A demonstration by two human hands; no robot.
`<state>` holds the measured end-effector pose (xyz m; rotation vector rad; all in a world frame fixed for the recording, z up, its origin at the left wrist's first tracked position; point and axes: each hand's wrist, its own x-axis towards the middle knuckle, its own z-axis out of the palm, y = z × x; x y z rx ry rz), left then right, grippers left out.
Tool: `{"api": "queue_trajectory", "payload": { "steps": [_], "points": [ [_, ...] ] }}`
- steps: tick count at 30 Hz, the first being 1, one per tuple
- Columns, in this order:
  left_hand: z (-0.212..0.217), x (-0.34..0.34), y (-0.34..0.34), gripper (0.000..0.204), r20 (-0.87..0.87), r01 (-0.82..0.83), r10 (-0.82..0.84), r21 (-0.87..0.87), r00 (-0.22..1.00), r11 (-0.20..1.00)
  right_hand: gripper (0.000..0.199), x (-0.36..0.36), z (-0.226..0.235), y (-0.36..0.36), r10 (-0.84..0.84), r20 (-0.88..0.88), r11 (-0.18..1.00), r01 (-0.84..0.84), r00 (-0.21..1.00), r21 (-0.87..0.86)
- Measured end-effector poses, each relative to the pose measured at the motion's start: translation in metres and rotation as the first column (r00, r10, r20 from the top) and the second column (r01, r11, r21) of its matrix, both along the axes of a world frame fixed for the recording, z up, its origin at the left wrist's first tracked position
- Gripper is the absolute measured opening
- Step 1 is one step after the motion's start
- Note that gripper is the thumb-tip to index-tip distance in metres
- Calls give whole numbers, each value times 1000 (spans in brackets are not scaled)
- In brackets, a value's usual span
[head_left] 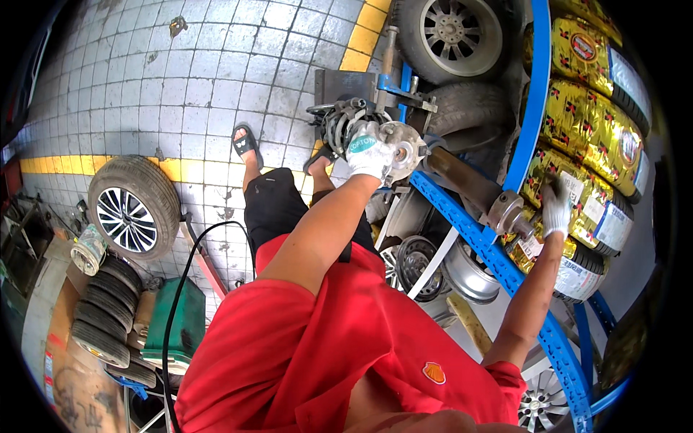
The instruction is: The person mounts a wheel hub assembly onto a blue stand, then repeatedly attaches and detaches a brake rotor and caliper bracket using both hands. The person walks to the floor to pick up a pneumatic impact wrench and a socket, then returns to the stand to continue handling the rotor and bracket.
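Closest, a red shirt [260, 353] fills the lower middle, with black shorts [268, 206] showing past it and dark sandals [247, 138] on the feet below. Out from the left sleeve, the bare forearm runs up to the left hand [370, 153], in a white glove, which lies against a metal assembly [401, 153] with a round hub face; its fingers are mostly hidden, so whether they are clamped cannot be told. This assembly, with a dark coil spring [335, 128] on its left, sits at the upper middle, beside an upright blue-and-steel stand [388, 78]. To the right, a thick steel cylinder [462, 178] slants down and right from near the hub. Just beyond its lower end is the right hand [556, 209], also gloved and soiled dark at the fingers, in front of gold-wrapped tyres [588, 126]; how its fingers stand cannot be made out. A perforated blue beam [476, 229] crosses below the cylinder, with loose rims [420, 265] around it. Off to the left are a black hose [189, 270], a green box [175, 317], stacked tyres [101, 328] and a tyred alloy wheel [128, 219]. Farther away, a yellow stripe [189, 171] runs across the tiled floor [209, 79], and another tyred wheel [451, 32] stands at the top.
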<state>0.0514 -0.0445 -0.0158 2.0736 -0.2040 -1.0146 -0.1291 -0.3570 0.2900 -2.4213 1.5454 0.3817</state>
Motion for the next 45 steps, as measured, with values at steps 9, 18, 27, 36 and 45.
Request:
{"api": "queue_trajectory", "payload": {
  "steps": [9, 18, 27, 36, 45],
  "points": [
    [-5, -8, 9, 50, 84, 197, -205, 92, 975, 976, 43, -86, -30, 247, -74, 580, 977, 176, 812, -123],
    [-11, 5, 12, 63, 137, 615, -634, 158, 761, 773, 32, 60, 3, 182, 231, 320, 971, -237, 919, -18],
    [-87, 18, 8, 47, 349, 638, -596, -8, 724, 770, 55, 44, -5, 54, 472, -228, 685, -518, 851, -513],
    [-52, 12, 20, 39, 324, 753, -746, 131, 582, 644, 35, -53, -13, 9, 32, 118, 983, -9, 993, -184],
    [-57, 9, 28, 48, 248, 590, -579, 35, 777, 806, 51, -101, -32, 2, 408, -315, 696, -515, 857, -500]
  ]
}}
